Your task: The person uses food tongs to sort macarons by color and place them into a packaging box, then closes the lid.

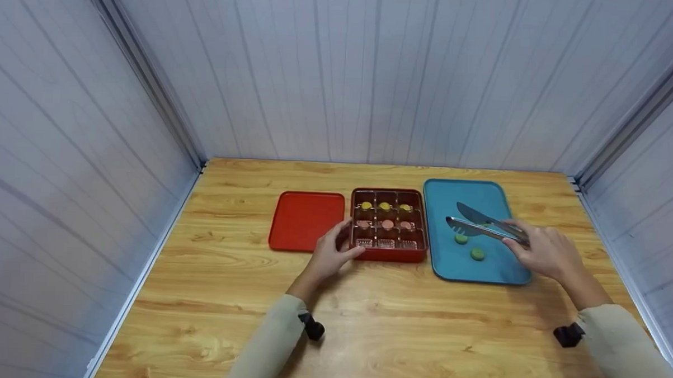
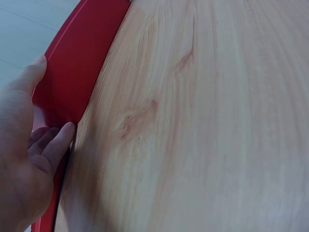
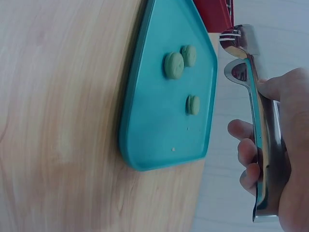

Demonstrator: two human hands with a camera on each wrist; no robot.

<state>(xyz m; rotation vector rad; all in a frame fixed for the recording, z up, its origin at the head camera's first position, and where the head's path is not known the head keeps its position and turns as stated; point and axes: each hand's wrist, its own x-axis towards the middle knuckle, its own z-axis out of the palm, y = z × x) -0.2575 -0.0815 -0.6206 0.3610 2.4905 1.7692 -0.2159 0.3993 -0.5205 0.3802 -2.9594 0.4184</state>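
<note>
My left hand point(image 1: 331, 252) holds the front left corner of a dark red box point(image 1: 393, 256), thumb on the front wall and fingers along the left side. A clear divided insert fills the box. Yellow macarons point(image 1: 384, 206) sit in its back row, pink macarons point(image 1: 388, 225) in the middle row; the front row's compartments show bare ridged bottoms. In my right hand point(image 1: 548, 253) are metal tongs point(image 3: 274, 159), their tips spread apart with nothing between. They hover over a blue tray point(image 1: 465, 193) with green macarons point(image 3: 174, 65); one is partly hidden behind the tongs in the head view.
A flat red lid point(image 1: 307, 221) lies just left of the box. The blue tray stands close to the box's right side, with small crumbs point(image 3: 173, 149) on it. Pale panel walls point(image 1: 346, 72) enclose the wooden table point(image 1: 398, 331) at the back and both sides.
</note>
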